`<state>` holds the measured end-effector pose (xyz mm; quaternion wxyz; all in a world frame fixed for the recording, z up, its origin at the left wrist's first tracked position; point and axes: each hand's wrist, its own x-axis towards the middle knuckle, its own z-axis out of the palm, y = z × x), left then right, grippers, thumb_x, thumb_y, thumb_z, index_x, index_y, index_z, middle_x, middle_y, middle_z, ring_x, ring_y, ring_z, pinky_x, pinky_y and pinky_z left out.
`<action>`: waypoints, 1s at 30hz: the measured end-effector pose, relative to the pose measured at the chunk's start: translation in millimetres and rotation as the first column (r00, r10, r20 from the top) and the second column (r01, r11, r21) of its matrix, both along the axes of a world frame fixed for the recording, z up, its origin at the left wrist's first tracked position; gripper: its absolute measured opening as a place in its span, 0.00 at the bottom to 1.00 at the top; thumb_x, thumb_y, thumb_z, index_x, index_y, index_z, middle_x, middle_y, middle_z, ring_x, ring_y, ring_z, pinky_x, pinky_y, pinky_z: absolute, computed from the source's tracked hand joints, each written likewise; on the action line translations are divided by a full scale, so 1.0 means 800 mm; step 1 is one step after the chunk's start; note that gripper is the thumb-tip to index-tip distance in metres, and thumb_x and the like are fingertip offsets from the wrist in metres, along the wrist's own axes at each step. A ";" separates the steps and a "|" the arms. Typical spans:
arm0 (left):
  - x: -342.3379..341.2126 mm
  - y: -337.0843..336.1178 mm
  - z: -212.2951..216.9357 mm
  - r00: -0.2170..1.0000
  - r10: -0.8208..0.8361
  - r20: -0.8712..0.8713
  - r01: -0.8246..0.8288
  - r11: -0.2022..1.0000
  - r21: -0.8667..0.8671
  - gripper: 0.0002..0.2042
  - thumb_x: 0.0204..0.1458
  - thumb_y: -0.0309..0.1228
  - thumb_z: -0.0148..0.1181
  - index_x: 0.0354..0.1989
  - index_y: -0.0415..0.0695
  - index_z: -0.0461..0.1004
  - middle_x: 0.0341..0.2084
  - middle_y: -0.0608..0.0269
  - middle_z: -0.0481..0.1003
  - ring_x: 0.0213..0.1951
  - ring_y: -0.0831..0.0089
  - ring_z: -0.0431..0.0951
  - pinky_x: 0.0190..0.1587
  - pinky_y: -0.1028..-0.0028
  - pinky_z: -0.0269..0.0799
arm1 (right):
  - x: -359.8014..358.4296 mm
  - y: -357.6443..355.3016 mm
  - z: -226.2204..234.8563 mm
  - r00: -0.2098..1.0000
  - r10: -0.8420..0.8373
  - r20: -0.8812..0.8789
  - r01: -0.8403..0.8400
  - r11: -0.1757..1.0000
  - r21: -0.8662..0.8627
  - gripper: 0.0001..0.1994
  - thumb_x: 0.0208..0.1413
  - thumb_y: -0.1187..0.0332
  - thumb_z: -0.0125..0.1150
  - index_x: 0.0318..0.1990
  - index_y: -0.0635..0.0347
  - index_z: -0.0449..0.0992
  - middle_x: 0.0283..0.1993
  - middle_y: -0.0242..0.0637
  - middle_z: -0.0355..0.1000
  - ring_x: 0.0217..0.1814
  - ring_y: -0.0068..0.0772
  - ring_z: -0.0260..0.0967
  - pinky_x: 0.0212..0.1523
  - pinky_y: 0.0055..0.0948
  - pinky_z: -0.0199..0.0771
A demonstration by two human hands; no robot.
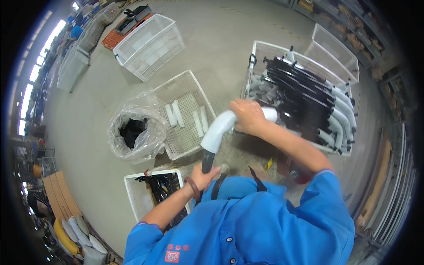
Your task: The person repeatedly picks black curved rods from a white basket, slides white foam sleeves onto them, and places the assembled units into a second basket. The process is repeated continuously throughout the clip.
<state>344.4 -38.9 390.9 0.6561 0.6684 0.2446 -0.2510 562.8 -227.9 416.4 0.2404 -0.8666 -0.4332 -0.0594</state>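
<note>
Across my front is a bent black tube in a white foam sleeve [215, 132]. My left hand [202, 177] is closed around its bare black lower end, close to my body. Higher up, my right hand [250, 115] wraps the foam just past the bend, and the sleeve's far end sticks out to the right beyond it. To the right, a white crate [304, 56] is heaped with similar foam-sleeved tubes [342, 115] and black parts [300, 84]. Left of the held tube, several short white foam pieces [177, 113] lie in a shallow perforated crate [176, 150].
A clear plastic bag [152, 141] with black parts inside stands left of the shallow crate. Nearer me is a white bin [132, 194] of black items. An empty-looking clear crate [148, 42] sits at the far left, and metal racking [393, 185] lines the right.
</note>
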 end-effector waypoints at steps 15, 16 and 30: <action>0.044 -0.157 0.066 0.968 -0.252 -0.016 0.156 0.648 -0.745 0.11 0.60 0.29 0.55 0.49 0.41 0.67 0.19 0.69 0.64 0.14 0.84 0.61 0.13 0.81 0.56 | -0.022 -0.300 0.095 0.916 -0.241 -0.321 0.196 0.966 -0.166 0.22 0.37 0.69 0.64 0.45 0.59 0.72 0.37 0.50 0.76 0.42 0.54 0.74 0.45 0.44 0.73; 0.049 -0.166 0.064 0.959 -0.280 -0.038 0.169 0.677 -0.716 0.10 0.61 0.30 0.54 0.48 0.42 0.67 0.16 0.71 0.62 0.12 0.84 0.59 0.12 0.80 0.55 | -0.020 -0.304 0.090 0.945 -0.248 -0.213 0.206 0.958 -0.198 0.21 0.38 0.68 0.65 0.44 0.59 0.70 0.35 0.49 0.75 0.42 0.53 0.74 0.43 0.45 0.73; 0.078 -0.145 0.033 0.912 -0.402 -0.087 0.153 0.528 -0.835 0.08 0.58 0.27 0.57 0.42 0.41 0.66 0.14 0.71 0.61 0.09 0.84 0.58 0.11 0.79 0.54 | -0.017 -0.207 0.085 0.912 0.252 0.325 -0.092 0.895 -0.437 0.07 0.47 0.68 0.60 0.32 0.57 0.70 0.28 0.35 0.71 0.32 0.38 0.75 0.32 0.34 0.75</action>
